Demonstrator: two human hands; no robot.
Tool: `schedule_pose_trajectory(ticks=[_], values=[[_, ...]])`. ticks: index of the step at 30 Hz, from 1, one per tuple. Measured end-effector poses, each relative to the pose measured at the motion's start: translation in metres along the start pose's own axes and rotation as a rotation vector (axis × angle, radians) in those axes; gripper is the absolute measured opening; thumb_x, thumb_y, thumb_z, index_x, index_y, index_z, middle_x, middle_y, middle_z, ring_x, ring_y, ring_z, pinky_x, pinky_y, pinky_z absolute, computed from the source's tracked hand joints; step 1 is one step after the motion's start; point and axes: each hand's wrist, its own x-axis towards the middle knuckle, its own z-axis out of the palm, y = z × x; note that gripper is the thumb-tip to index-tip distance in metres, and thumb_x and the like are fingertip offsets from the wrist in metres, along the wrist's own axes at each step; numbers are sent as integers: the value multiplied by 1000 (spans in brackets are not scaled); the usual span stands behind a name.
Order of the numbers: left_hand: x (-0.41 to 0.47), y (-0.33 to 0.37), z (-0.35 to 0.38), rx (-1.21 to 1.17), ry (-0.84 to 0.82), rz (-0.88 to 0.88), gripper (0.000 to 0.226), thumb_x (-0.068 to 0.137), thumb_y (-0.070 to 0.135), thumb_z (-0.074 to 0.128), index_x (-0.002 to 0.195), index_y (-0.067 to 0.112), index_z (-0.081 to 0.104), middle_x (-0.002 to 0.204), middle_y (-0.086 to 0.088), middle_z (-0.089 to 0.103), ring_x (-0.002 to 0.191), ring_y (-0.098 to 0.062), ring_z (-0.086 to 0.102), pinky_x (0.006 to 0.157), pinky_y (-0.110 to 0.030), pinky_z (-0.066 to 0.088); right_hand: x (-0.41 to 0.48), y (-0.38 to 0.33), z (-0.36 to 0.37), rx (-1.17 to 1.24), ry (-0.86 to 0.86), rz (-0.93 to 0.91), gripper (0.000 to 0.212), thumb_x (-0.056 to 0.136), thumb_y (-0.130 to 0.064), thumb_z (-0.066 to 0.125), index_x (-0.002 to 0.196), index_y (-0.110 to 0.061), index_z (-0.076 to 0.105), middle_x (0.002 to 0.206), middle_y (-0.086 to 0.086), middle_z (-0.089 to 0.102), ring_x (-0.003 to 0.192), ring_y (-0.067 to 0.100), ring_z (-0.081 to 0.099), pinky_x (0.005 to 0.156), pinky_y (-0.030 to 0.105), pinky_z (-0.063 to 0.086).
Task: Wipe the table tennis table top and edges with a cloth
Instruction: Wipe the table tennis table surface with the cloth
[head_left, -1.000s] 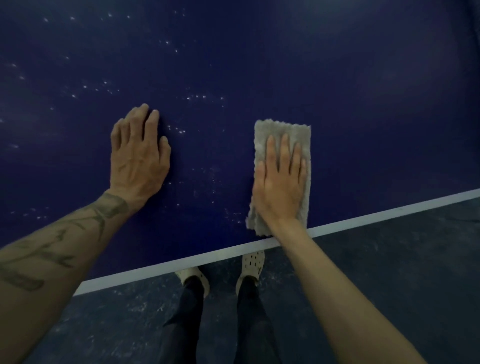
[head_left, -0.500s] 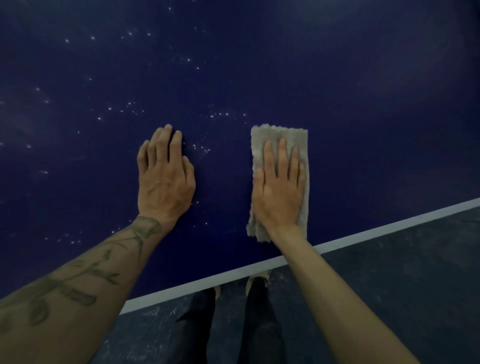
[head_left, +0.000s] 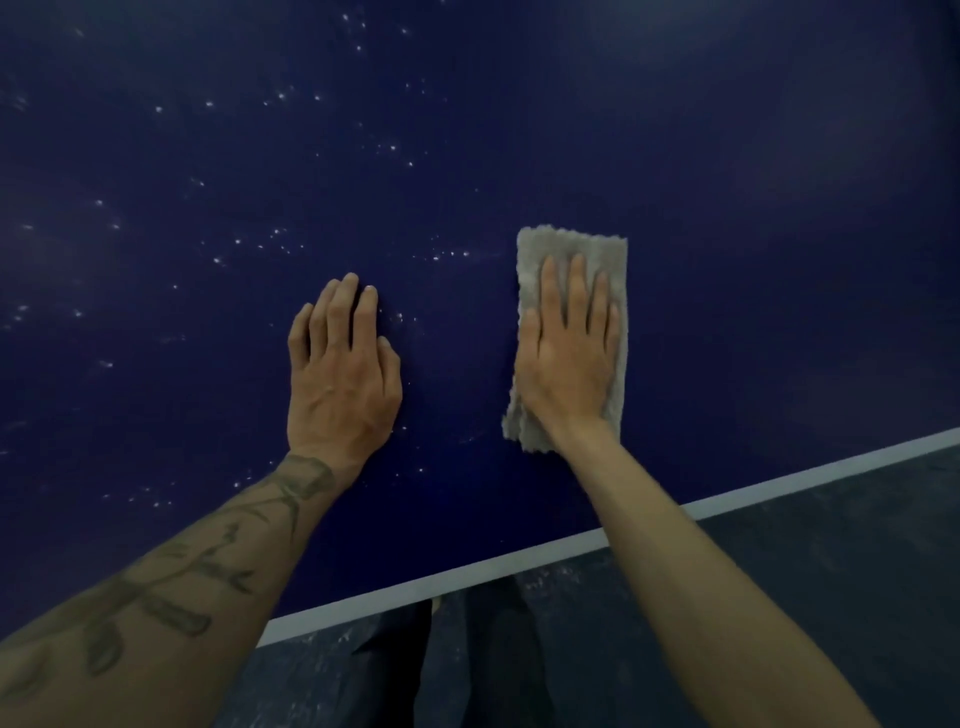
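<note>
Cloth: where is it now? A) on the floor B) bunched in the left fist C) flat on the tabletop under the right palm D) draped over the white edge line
C: the right hand presses straight-fingered on the grey cloth, spread flat on the blue table top; the left hand rests bare beside it.

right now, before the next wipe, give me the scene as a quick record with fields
table top: dark blue, white edge line along the near side
cloth: grey, folded oblong, flat on the table top, short of the edge line
left hand: flat on bare table, fingers straight, holding nothing
right hand: flat on the cloth, pressing it down
specks: white, scattered mostly left of and beyond the hands
below the edge: dark floor, person's legs
</note>
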Motion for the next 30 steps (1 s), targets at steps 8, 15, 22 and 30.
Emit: schedule_pose_trajectory(ticks=[8,15,22,30], values=[[0,1,-1,35,-4,-3,51,107,21,39,155,2,39,164,-17,35,155,-32,31,129,-50,20,-20,-39,13,-14,-63,-510,58,115,-39,29,171,-24,19,179,4,9,166,29,3,134,50,8],[1,3,2,39,2,-24,52,107,24,39,156,3,40,164,-14,35,155,-31,31,129,-50,20,84,-9,-11,-9,-39,-155,61,116,-40,21,172,-25,4,180,4,-3,166,29,-5,133,52,2],[13,0,-2,38,51,-16,48,107,22,43,151,3,46,157,-15,43,145,-33,43,123,-50,30,34,-51,9,15,-87,-624,60,115,-39,29,171,-23,16,180,4,7,166,30,1,134,51,6],[90,-5,-5,23,76,-87,48,107,20,48,152,2,43,161,-18,38,147,-36,38,124,-52,28,139,-24,-13,36,-44,-218,61,115,-42,21,172,-27,5,180,2,-2,166,28,-4,134,52,2]])
